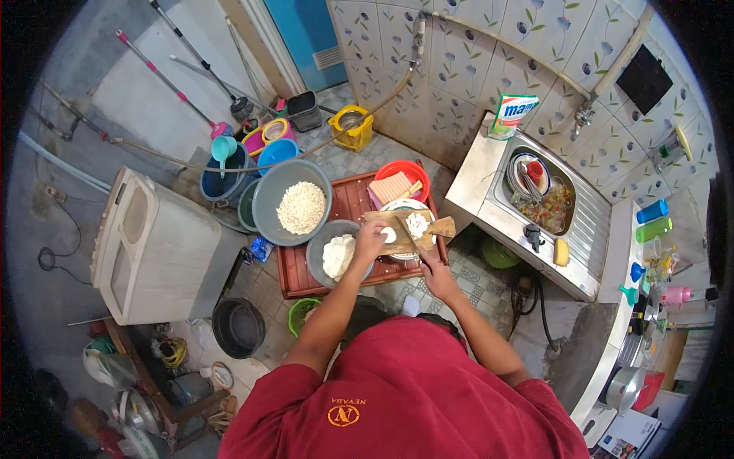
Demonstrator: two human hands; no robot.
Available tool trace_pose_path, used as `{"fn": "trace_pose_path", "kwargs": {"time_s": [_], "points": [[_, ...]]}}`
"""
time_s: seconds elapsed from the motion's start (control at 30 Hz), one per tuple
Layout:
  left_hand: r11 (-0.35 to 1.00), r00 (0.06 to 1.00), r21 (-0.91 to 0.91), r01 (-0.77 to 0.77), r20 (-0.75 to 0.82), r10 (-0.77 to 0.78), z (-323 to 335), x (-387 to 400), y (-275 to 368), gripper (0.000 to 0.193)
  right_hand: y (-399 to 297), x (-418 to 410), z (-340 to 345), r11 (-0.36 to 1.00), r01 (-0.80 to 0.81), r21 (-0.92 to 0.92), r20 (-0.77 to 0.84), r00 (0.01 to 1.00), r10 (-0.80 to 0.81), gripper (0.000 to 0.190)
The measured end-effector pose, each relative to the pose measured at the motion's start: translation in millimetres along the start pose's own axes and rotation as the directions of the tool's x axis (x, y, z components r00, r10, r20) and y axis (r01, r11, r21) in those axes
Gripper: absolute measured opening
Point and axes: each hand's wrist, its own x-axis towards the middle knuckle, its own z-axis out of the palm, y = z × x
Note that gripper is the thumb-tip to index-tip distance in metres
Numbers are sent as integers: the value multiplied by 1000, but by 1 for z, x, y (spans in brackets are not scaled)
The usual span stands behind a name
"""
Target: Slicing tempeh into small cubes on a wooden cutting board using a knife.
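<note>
A wooden cutting board (395,246) rests across a white bowl (408,205). On its left part, the fingers of my left hand (370,238) hold a small white food piece (389,234). My right hand (440,275) grips a kitchen knife (408,234), its blade lying over the board just right of that piece. Beyond the blade sits a small heap of cut white pieces (417,224), near the board's handle (442,227). Left of the board, a translucent bowl (316,261) contains larger white slabs (338,256). A large grey basin (265,201) holds many diced white pieces (301,207).
Everything stands on a low reddish wooden table (347,198). At its back, a red basin (421,172) holds pink ridged food (390,189). A metal sink (565,195) with dishes is at right. Buckets, a hose (367,115) and a washing machine (166,252) lie left and behind.
</note>
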Motion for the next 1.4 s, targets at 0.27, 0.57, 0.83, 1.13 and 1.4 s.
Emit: {"fn": "trace_pose_path", "kwargs": {"time_s": [0.27,0.57,0.83,1.13,1.4], "points": [[931,978,325,-168,-67,200,18,3,11,22,-35,2,-19,959,-276,62,306,920,245,50],[878,934,439,-192,-194,301,27,-4,11,23,-30,2,-25,958,-280,64,309,918,248,49],[853,975,513,-96,-126,185,34,-14,17,22,-16,10,-14,992,-101,-81,160,981,113,50],[615,953,770,-169,-33,303,40,-20,29,17,-8,13,5,955,-14,-295,108,993,48,55],[516,921,817,-258,46,387,36,-26,22,17,-26,3,4,954,-173,-243,225,947,229,60]]}}
